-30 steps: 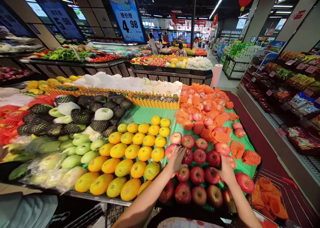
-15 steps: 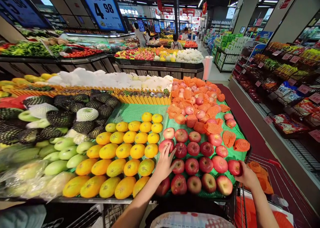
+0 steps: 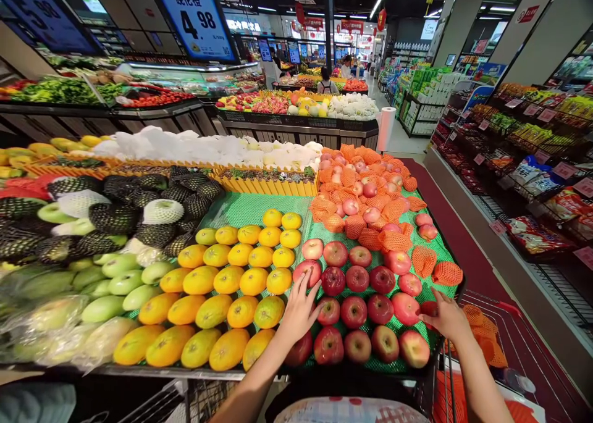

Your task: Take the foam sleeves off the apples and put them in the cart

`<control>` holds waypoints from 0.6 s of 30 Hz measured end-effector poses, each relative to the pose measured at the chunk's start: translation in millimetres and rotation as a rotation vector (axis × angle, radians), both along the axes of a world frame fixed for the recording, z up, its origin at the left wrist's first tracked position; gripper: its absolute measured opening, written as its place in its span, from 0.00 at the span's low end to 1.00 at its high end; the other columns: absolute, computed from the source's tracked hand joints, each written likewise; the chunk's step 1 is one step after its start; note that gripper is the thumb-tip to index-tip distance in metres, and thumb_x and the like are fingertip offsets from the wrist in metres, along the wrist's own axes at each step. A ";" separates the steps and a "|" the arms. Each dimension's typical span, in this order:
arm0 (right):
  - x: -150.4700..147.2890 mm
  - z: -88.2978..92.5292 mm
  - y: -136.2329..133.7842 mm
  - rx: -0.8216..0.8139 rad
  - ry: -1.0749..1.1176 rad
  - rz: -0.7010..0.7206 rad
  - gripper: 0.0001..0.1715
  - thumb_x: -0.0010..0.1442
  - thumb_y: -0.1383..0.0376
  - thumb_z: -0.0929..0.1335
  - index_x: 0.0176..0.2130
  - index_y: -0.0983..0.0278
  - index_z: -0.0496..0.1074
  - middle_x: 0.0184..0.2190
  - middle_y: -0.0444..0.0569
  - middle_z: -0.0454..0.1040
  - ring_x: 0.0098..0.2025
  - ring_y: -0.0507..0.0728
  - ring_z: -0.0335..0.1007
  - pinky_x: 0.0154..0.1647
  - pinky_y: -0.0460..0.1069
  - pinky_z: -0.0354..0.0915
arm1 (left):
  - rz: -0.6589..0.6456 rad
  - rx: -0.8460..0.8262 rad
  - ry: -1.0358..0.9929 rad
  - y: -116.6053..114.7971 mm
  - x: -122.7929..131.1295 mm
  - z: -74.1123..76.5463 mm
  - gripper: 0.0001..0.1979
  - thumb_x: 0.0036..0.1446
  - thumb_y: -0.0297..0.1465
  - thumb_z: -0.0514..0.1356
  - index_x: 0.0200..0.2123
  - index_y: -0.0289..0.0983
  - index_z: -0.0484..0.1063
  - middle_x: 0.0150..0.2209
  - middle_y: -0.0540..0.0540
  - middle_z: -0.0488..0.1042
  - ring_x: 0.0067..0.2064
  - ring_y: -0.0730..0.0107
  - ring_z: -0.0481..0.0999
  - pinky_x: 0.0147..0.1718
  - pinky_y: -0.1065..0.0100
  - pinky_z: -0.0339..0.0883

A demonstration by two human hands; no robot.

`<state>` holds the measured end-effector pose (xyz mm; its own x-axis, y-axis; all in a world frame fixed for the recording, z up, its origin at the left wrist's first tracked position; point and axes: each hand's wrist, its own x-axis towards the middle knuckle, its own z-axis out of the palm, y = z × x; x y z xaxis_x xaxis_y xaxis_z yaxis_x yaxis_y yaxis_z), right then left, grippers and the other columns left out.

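Rows of bare red apples rest on green mesh lining in front of me. My left hand lies over the left end of these rows, fingers stretched out and touching a pinkish apple. At the right end, near the stand's edge, my right hand curls over a red apple, thumb and fingers around it. That hand covers most of the apple. Left of the apples, oranges stand in neat rows.
Apples in orange foam nets are heaped behind the rows. Loose orange foam nets lie by the right edge. A wire cart stands at the right, packaged-goods shelves beyond. Green fruit fills the left side.
My right hand has shifted slightly left and up, turning over the apple so that more of it is covered. My left hand stays by the same apple.
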<state>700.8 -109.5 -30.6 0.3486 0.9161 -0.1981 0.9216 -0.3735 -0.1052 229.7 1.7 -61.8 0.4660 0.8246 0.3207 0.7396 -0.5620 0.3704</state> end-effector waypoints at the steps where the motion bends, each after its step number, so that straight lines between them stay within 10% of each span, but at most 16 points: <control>1: -7.9 6.2 11.4 0.044 0.002 0.010 0.48 0.65 0.57 0.75 0.74 0.74 0.63 0.71 0.70 0.68 0.70 0.76 0.68 0.70 0.63 0.65 | 0.002 0.004 -0.005 -1.5 -0.9 0.5 0.31 0.70 0.28 0.59 0.74 0.43 0.64 0.83 0.38 0.45 0.80 0.36 0.52 0.74 0.34 0.60; 6: -44.2 39.5 107.0 0.403 0.046 0.109 0.34 0.75 0.60 0.61 0.72 0.74 0.64 0.72 0.67 0.66 0.72 0.72 0.64 0.74 0.63 0.60 | 0.010 0.029 -0.041 -11.3 -3.4 3.9 0.31 0.70 0.26 0.58 0.74 0.43 0.63 0.83 0.35 0.45 0.80 0.36 0.51 0.73 0.34 0.62; 11: -63.1 34.2 193.9 0.394 0.095 0.041 0.60 0.60 0.51 0.78 0.79 0.63 0.54 0.75 0.65 0.60 0.75 0.76 0.58 0.72 0.65 0.61 | 0.031 0.071 -0.064 -20.7 -6.4 8.1 0.26 0.72 0.26 0.57 0.71 0.40 0.68 0.82 0.32 0.47 0.79 0.36 0.54 0.70 0.34 0.66; 14: -64.8 18.6 207.7 0.385 0.121 -0.087 0.58 0.59 0.54 0.78 0.77 0.68 0.56 0.62 0.71 0.73 0.61 0.77 0.73 0.60 0.63 0.68 | 0.071 0.093 -0.081 -25.0 -14.5 9.6 0.26 0.73 0.26 0.57 0.72 0.41 0.67 0.81 0.33 0.49 0.79 0.38 0.55 0.70 0.35 0.67; 18: -60.4 10.1 200.1 0.488 0.166 -0.187 0.31 0.70 0.57 0.66 0.66 0.69 0.70 0.50 0.64 0.80 0.48 0.68 0.77 0.49 0.57 0.67 | 0.132 0.112 -0.083 -29.3 -29.2 7.7 0.26 0.74 0.28 0.58 0.73 0.44 0.67 0.81 0.35 0.51 0.79 0.38 0.55 0.70 0.35 0.67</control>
